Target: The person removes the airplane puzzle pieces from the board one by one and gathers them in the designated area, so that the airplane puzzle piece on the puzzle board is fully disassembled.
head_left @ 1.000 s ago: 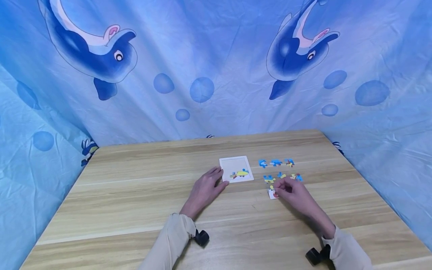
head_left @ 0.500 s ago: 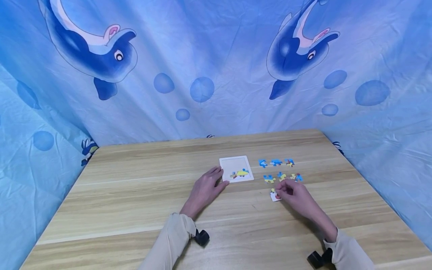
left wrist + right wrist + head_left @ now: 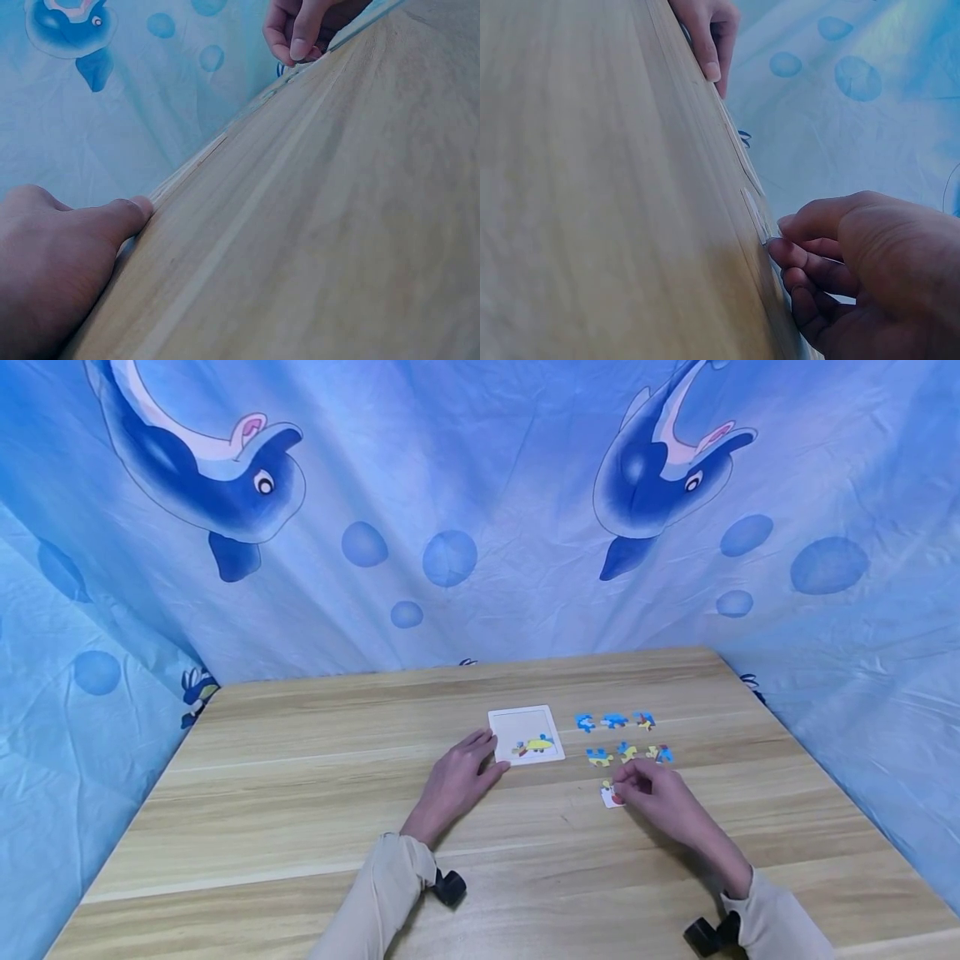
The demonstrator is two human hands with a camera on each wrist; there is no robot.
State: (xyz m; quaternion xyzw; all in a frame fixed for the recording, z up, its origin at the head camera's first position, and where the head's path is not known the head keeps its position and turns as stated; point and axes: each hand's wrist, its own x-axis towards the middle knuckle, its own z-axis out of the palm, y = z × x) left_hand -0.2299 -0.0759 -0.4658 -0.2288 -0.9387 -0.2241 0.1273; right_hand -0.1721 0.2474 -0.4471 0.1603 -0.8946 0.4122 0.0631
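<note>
My left hand [image 3: 455, 785] rests on the table at the lower left corner of a square white puzzle tray [image 3: 557, 735]. Its extended thumb and fingers touch the tray's rim. Inside the tray, at the lower right, lie joined pieces [image 3: 538, 744] with a yellow shape. My right hand [image 3: 660, 797] pinches the right side of a white puzzle piece [image 3: 609, 797] with red and yellow marks, low at the table. In the right wrist view, thumb and index finger meet at the edge of this thin piece [image 3: 754, 217]; the other fingers are curled beneath.
Loose blue puzzle pieces [image 3: 613, 721] form a row right of the tray. Nearer lies a second row with a yellow and blue piece [image 3: 598, 758] and others beside the right hand. A blue dolphin-print curtain [image 3: 480, 485] surrounds the wooden table [image 3: 300, 752] at back and sides.
The right hand has drawn the white piece slightly right and nearer, then stayed almost still. No visible movement of the left hand or tray.
</note>
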